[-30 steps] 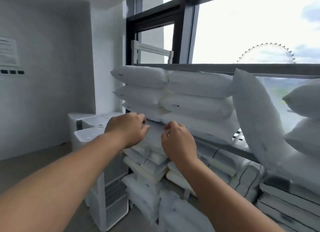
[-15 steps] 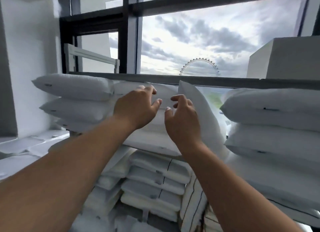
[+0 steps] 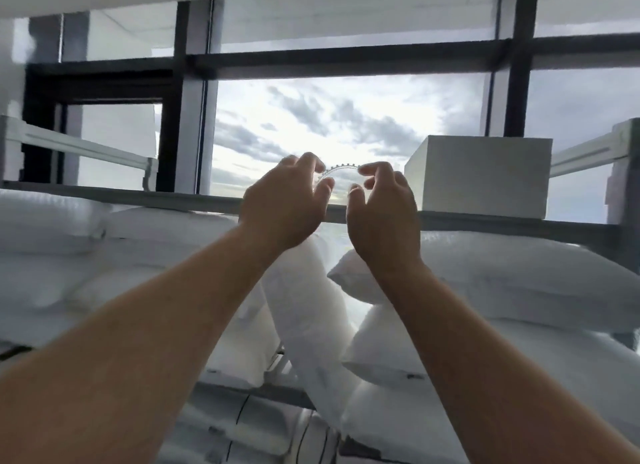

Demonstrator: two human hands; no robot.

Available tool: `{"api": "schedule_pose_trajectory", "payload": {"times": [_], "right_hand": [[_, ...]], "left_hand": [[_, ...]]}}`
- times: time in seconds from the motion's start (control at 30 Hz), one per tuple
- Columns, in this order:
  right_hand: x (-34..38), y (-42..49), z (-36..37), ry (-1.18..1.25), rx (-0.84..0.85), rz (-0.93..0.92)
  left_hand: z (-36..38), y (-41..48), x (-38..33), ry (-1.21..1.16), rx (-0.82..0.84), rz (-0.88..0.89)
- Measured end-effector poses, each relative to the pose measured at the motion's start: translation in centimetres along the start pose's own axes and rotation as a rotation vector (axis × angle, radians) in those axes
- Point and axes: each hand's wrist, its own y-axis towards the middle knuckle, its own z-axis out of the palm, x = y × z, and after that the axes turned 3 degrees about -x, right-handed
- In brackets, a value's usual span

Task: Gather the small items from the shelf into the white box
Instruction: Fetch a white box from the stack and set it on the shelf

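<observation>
Both yr hands are up w/ nothing in them: left hand (image 3: 284,207) and right hand (image 3: 381,214) side by side, fingers half-curled, thumbs apart from fingertips. White box (image 3: 485,176) sits on the top shelf (image 3: 138,199), just right of yr right hand; its inside isn't visible, so contents unknown. White padded packs (image 3: 519,273) lie stacked below yr wrists. They look soft, light, slick-wrapped, so prob. best gripped at an end, not mid-bulge.

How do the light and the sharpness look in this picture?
Head view: the bright window backlights the scene, its glare bleeds between left hand and right hand. Head view: the pillows at left are smeared by blur, while the white box looks fairly crisp.
</observation>
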Motion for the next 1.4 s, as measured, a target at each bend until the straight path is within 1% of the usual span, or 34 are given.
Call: {"api": "schedule_pose_trajectory", "payload": {"times": [0.17, 0.37, 0.47, 0.57, 0.67, 0.83, 0.97, 1.07, 1.23, 1.4], "right_hand": [[-5.2, 3.8, -3.0, -0.082, -0.083, -0.031], [-11.2, 8.2, -6.1, -0.200, -0.157, -0.101], [-14.2, 10.8, -6.9, -0.260, -0.202, -0.091], [-16.8, 12.9, -7.3, -0.321, -0.219, -0.069], [-19.2, 14.4, -7.4, -0.407, -0.241, -0.060], [-21.6, 15.9, -8.4, -0.503, -0.284, -0.027], [-23.1, 16.9, -9.1, -0.542, -0.261, 0.029], [-24.1, 17.6, -9.0, -0.547, -0.232, 0.108], [-25.4, 19.6, -8.9, -0.385, -0.147, 0.263], [-26.4, 19.8, -8.8, -0.294, -0.071, 0.217]], "left_hand": [[5.5, 3.2, -4.5, -0.049, -0.030, 0.026], [10.8, 6.8, -9.7, -0.157, -0.009, 0.017], [13.2, 8.4, -11.8, -0.193, 0.028, 0.002], [15.5, 9.7, -12.9, -0.207, 0.089, -0.032], [17.3, 11.1, -13.2, -0.250, 0.105, -0.044], [19.4, 13.0, -13.5, -0.331, 0.115, 0.001], [21.0, 14.4, -14.3, -0.373, 0.080, 0.013], [22.1, 14.7, -14.7, -0.397, 0.060, 0.018], [23.4, 15.8, -14.4, -0.334, 0.031, 0.004], [24.0, 16.0, -15.0, -0.337, 0.035, -0.023]]}}
